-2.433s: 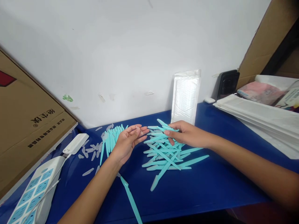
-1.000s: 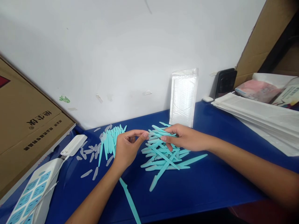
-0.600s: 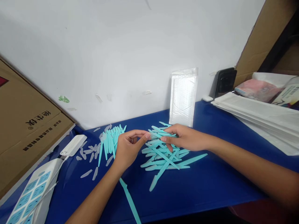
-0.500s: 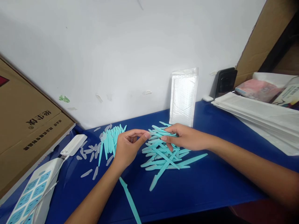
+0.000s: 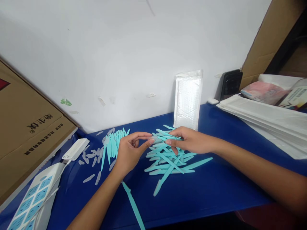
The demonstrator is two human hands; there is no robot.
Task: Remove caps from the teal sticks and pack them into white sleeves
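Turquoise eyebrow razors with translucent blade caps lie in a criss-crossed pile (image 5: 168, 163) in the middle of the blue table. Over the pile's far side, my right hand (image 5: 185, 139) is closed around the handle of an eyebrow razor (image 5: 163, 138); its curled fingers partly hide it. The razor's capped end points left. There my left hand (image 5: 130, 150) pinches the translucent cap (image 5: 155, 138) between thumb and fingertips. A second group of turquoise razors (image 5: 114, 143) lies side by side beyond my left hand, with loose translucent caps (image 5: 92, 155) scattered beside it.
A single razor (image 5: 134, 206) lies by the front edge. A silvery bubble mailer (image 5: 188, 99) leans on the wall behind the pile. White mailers (image 5: 266, 118) are stacked at right. A power strip (image 5: 33, 198), a white device with a cable (image 5: 76, 148) and a cardboard box (image 5: 31, 127) stand left.
My left fingertips have parted slightly around the cap, so more of it shows between them. My right hand stays almost still over the pile.
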